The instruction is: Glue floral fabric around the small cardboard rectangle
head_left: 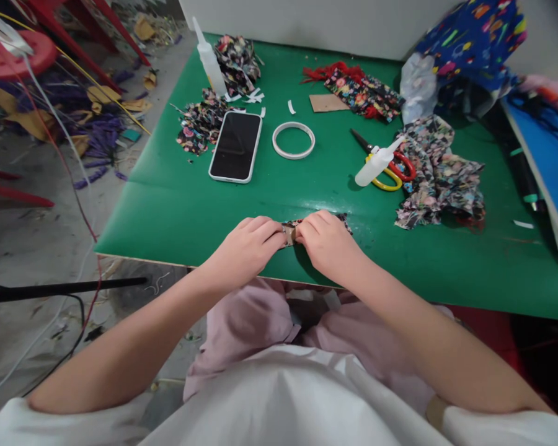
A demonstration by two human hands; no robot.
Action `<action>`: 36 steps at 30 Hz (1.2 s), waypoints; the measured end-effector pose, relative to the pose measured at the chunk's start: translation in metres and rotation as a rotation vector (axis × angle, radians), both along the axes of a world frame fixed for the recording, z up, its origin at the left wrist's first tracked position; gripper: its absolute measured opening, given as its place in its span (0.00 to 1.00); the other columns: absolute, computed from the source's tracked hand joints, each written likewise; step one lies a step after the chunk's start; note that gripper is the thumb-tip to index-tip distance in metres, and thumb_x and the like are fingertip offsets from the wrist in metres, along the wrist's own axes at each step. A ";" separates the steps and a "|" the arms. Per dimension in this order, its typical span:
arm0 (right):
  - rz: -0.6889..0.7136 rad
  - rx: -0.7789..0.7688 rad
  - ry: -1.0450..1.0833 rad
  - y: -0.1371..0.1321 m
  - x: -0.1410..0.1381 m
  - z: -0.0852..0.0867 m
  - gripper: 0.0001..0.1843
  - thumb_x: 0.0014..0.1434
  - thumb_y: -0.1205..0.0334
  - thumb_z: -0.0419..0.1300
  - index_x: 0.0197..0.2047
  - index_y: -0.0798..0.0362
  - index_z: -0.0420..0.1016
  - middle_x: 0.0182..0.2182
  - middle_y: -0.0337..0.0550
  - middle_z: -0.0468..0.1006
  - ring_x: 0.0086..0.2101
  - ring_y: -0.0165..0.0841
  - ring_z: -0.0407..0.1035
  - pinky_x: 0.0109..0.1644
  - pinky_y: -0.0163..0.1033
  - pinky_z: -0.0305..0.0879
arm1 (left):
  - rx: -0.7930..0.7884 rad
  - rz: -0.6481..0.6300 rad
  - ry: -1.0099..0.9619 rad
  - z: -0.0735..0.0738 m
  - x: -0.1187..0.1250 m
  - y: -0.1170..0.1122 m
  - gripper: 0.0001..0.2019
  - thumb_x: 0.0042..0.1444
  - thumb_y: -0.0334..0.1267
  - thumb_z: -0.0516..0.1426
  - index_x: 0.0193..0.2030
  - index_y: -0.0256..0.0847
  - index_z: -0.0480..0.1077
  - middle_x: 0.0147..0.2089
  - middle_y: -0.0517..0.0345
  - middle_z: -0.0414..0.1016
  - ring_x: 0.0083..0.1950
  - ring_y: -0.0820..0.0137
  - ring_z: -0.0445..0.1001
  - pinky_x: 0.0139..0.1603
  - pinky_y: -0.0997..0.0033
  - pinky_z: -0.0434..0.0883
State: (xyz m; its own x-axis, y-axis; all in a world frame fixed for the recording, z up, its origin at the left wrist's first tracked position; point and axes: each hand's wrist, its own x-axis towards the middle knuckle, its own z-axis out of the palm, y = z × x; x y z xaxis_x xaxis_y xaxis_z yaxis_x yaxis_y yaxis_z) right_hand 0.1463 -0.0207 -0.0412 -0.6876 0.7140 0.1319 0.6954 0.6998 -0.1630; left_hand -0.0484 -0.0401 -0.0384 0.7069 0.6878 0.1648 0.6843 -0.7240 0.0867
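My left hand (pixel 247 248) and my right hand (pixel 328 243) meet at the near edge of the green table (pixel 177 210). Both have their fingers curled and pressed onto a small piece of floral fabric wrapped over brown card (pixel 290 233). Most of that piece is hidden under my fingers; a dark floral corner shows behind my right hand.
A phone (pixel 236 147) lies face up beside a white tape ring (pixel 293 140). Scissors (pixel 390 168) lie under a fallen glue bottle (pixel 376 164). Another glue bottle (pixel 209 59) stands at the back left. Floral fabric heaps (pixel 439 176) lie at the right, scraps (pixel 199 124) at the left.
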 end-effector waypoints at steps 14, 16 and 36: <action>-0.021 -0.056 0.018 0.004 0.000 -0.004 0.11 0.61 0.67 0.46 0.35 0.58 0.70 0.33 0.50 0.72 0.37 0.36 0.59 0.39 0.41 0.54 | -0.010 -0.032 0.047 0.004 -0.003 0.004 0.09 0.62 0.35 0.47 0.40 0.37 0.66 0.42 0.51 0.68 0.44 0.64 0.65 0.42 0.65 0.63; -0.004 -0.054 0.006 0.005 0.000 -0.005 0.11 0.60 0.69 0.47 0.35 0.58 0.70 0.33 0.50 0.72 0.37 0.36 0.59 0.39 0.41 0.53 | -0.026 -0.030 0.045 0.004 -0.002 0.005 0.09 0.61 0.34 0.46 0.40 0.37 0.66 0.42 0.51 0.68 0.45 0.64 0.65 0.42 0.65 0.63; -0.005 -0.029 -0.008 0.007 -0.005 -0.004 0.12 0.60 0.68 0.46 0.34 0.60 0.69 0.31 0.50 0.71 0.34 0.36 0.59 0.39 0.41 0.53 | -0.101 0.105 -0.074 0.006 0.001 0.005 0.16 0.58 0.48 0.50 0.43 0.38 0.68 0.42 0.50 0.69 0.43 0.62 0.64 0.43 0.61 0.63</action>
State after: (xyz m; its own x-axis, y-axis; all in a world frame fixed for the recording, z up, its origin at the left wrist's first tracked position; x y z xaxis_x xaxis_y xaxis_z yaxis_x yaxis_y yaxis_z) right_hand 0.1414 -0.0133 -0.0450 -0.6852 0.7206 0.1058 0.6999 0.6917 -0.1780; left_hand -0.0478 -0.0350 -0.0329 0.6189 0.7728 0.1403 0.7445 -0.6341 0.2086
